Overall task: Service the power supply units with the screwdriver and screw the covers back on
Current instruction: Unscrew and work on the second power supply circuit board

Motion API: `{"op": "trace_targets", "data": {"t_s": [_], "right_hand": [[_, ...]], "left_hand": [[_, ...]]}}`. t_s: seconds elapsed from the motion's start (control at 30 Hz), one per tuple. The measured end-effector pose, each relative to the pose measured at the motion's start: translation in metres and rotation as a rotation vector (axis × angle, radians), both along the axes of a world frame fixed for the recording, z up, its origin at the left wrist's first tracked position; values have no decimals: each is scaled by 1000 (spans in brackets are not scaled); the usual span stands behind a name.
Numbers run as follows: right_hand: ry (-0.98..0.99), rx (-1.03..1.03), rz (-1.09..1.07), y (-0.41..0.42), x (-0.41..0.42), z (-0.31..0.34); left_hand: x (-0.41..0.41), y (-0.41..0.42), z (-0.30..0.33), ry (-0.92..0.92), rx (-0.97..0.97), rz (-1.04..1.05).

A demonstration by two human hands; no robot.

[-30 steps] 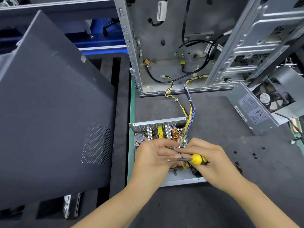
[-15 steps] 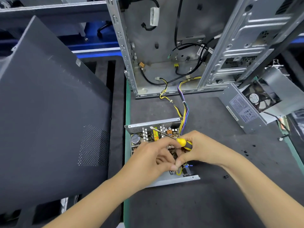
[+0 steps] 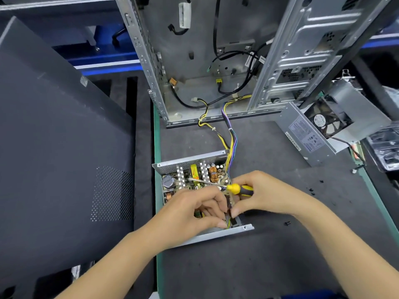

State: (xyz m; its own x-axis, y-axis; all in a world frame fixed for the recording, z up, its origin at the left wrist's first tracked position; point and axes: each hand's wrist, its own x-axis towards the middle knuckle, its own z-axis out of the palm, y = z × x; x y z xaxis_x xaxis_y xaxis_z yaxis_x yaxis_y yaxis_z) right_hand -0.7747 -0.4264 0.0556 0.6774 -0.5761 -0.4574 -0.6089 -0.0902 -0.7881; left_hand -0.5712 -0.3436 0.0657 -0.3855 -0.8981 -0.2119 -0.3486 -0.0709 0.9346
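Head view: an open power supply (image 3: 194, 182) with its cover off lies on the dark mat (image 3: 259, 266) at centre. The left hand (image 3: 192, 212) and right hand (image 3: 265, 195) hide its near half. The left fingers curl down around wires inside; just what they pinch is hidden. The right hand grips the yellow-handled screwdriver (image 3: 228, 186), shaft pointing to 10 o'clock over the board, tip blurred. A second power supply (image 3: 306, 134) lies at 2 o'clock, a loose screw (image 3: 287, 223) at 4. Since half a second ago the screwdriver lies flatter.

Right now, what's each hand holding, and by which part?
Right hand grips the screwdriver by its yellow-black handle. Left hand: fingers curled inside the open power supply; hold unclear.
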Motion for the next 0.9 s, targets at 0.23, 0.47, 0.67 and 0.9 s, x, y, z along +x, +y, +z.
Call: {"op": "trace_targets", "data": {"t_s": [0.23,0.47,0.67,0.9], "right_hand": [[161,-22,-16,-5,-68,55],[289,22,102,-2,-57,64],[293,8,93,0,-47,60],[305,20,103,-1,-46,59]], "left_hand": [[2,6,-4,-14,-40,48],[3,7,-4,-16,-37,57],[4,8,-4,-17,-33,57],[5,8,-3,-5,-20,58]]}}
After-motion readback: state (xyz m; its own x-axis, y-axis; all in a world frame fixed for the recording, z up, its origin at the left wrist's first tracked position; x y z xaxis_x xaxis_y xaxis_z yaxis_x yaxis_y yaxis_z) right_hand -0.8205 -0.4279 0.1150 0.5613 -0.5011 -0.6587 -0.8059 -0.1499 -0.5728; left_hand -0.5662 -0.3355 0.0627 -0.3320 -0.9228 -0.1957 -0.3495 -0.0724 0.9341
